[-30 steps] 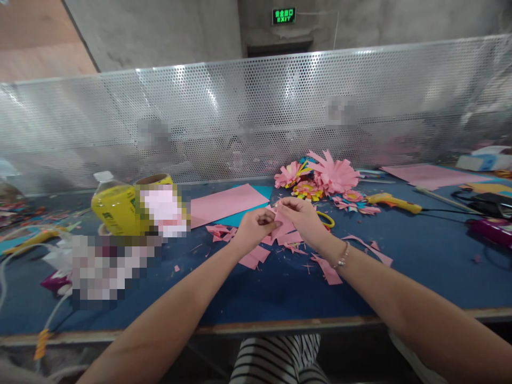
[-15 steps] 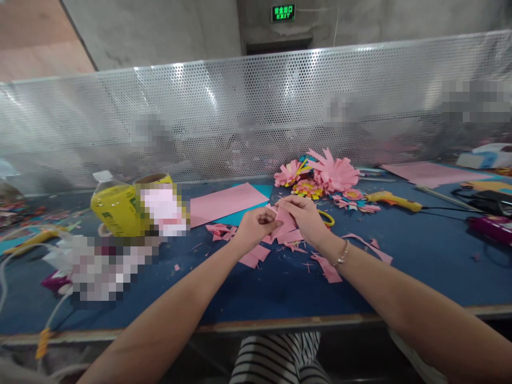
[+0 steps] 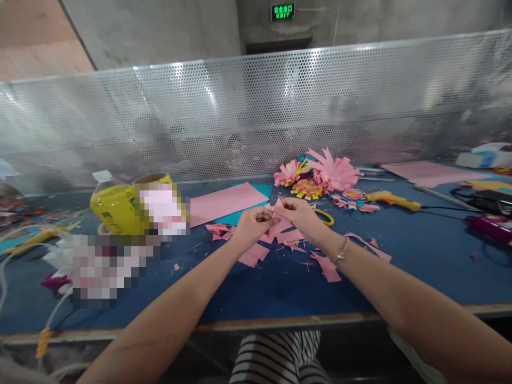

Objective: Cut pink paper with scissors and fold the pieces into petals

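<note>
A small piece of pink paper (image 3: 282,209) is pinched between my two hands above the middle of the table. My left hand (image 3: 253,226) grips its left side with curled fingers. On its right side, my right hand (image 3: 301,214) holds it between thumb and fingers. Pink paper scraps (image 3: 255,255) lie beneath and around both hands. Behind my left hand, a pink sheet (image 3: 228,202) rests on a blue sheet (image 3: 262,191). The yellow handles of scissors (image 3: 326,216) show beside my right hand; their blades are hidden.
Paper flowers (image 3: 334,172) lie behind my right hand, with a yellow glue gun (image 3: 394,200) to their right. A yellow-labelled bottle (image 3: 116,205) stands at left. A perforated metal screen (image 3: 224,122) runs along the back. More pink paper (image 3: 434,173) lies at right.
My right hand has shifted slightly left and its grip on the pink paper has changed. The paper's tip now points up between my hands.
</note>
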Motion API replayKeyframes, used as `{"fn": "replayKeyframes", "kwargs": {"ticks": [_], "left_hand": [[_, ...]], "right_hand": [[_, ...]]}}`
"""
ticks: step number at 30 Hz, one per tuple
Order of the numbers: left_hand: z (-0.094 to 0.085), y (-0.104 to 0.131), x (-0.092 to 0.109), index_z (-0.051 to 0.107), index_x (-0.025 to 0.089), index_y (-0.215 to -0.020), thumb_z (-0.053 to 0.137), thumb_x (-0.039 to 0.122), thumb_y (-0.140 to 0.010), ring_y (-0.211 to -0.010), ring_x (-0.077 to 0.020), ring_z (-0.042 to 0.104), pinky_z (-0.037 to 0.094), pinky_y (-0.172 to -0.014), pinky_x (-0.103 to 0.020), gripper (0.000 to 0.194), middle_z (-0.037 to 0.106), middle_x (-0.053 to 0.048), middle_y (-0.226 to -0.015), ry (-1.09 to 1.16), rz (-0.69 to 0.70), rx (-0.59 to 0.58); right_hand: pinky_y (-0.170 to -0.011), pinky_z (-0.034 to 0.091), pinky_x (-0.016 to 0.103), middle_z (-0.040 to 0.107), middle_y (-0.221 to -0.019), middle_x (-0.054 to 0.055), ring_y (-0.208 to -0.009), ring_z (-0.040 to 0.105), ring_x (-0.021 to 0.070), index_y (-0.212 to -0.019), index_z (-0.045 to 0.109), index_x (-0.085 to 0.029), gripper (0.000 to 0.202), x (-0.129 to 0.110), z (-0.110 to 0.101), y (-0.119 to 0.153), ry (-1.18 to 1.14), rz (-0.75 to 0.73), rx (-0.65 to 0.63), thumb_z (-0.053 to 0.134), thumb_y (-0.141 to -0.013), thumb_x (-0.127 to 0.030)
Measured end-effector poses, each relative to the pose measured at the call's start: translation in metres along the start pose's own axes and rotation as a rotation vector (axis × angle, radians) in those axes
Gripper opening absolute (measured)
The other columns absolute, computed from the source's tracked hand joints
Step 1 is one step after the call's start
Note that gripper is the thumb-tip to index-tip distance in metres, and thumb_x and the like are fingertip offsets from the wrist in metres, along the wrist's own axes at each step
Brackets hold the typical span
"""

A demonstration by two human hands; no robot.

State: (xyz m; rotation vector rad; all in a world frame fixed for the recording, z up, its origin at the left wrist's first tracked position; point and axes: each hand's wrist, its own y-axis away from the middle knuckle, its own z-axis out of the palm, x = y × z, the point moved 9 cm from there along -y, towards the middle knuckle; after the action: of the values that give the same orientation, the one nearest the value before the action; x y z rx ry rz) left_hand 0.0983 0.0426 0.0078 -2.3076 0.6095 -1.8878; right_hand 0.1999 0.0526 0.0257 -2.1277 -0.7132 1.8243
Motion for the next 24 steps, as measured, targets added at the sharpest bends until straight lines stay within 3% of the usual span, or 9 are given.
{"fn": "replayKeyframes", "kwargs": {"ticks": [5,12,24], "left_hand": [[0.001,0.0,-0.003,0.053,0.012,-0.063,0.067,0.028,-0.052,-0.042,-0.0043,0.044,0.037,-0.042,-0.019,0.024,0.052,0.003,-0.053,0.025,-0.043,-0.016],[0.0,0.001,-0.011,0.053,0.012,-0.063,0.067,0.032,-0.053,-0.051,-0.0112,0.057,0.048,-0.052,-0.025,0.027,0.057,0.0,-0.052,0.113,-0.124,0.005],[-0.008,-0.002,-0.01,0.053,0.011,-0.063,0.069,0.031,-0.05,-0.047,-0.0071,0.052,0.045,-0.05,-0.022,0.028,0.056,0.001,-0.051,0.136,-0.049,0.057]], "right_hand": [[-0.048,0.026,0.023,0.042,-0.053,-0.004,-0.051,0.035,0.0079,-0.056,0.051,-0.015,0.021,0.001,-0.008,-0.001,0.077,0.01,0.073,0.053,-0.065,-0.034],[-0.048,0.029,0.023,0.044,-0.052,-0.003,-0.05,0.037,0.0084,-0.059,0.051,-0.016,0.025,0.006,-0.021,-0.002,-0.024,-0.005,0.158,0.053,-0.065,-0.04],[-0.05,0.031,0.022,0.043,-0.057,-0.003,-0.051,0.038,0.0073,-0.062,0.049,-0.017,0.021,0.003,-0.024,-0.003,-0.188,-0.035,0.192,0.054,-0.066,-0.037]]}}
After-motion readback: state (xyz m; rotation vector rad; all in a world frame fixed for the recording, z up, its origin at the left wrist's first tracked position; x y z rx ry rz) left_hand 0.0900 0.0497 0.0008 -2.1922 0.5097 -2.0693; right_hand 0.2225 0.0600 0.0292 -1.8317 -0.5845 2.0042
